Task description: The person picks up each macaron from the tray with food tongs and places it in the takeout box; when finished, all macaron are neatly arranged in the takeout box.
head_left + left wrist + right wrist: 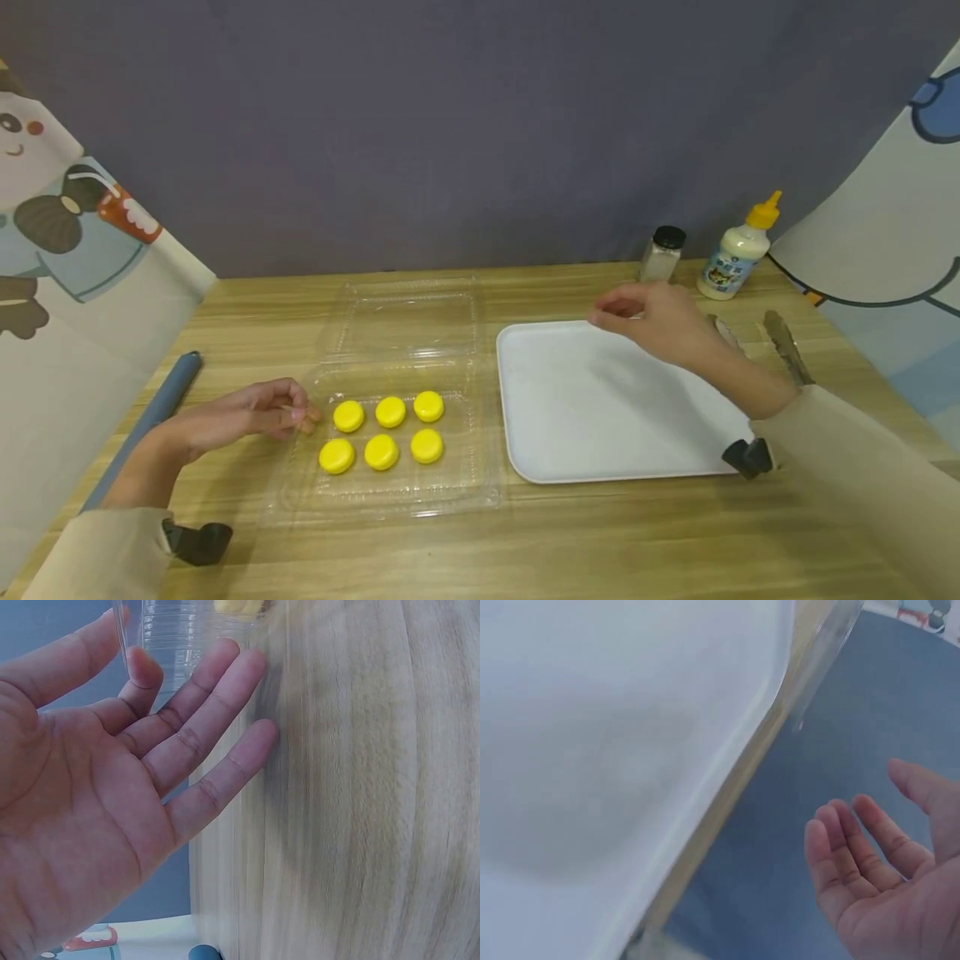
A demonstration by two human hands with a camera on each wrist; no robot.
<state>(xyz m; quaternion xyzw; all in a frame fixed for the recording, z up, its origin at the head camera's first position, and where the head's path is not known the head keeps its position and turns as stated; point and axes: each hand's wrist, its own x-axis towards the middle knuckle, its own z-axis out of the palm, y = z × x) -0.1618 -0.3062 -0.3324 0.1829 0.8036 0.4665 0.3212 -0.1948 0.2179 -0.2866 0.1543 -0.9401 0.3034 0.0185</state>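
Note:
A clear plastic clamshell box (480, 483) lies with its lid (405, 312) folded back, and several glossy yellow round pieces (382, 452) sit inside in two rows. At the box's left side, my left hand (255, 417) pinches the rim between thumb and forefinger; the left wrist view shows the clear edge (121, 634) there and the other fingers extended. My right hand (648, 321) hovers over the back of a white tray (600, 417). Its fingers are loosely bent with nothing between them, as the right wrist view also shows.
A black-capped jar (662, 254) and a yellow-topped squeeze bottle (737, 250) stand at the back right. Metal tongs (786, 342) lie partly behind the right forearm. A blue-grey rod (161, 400) lies along the left side. A dark panel (450, 142) rises behind the wooden table.

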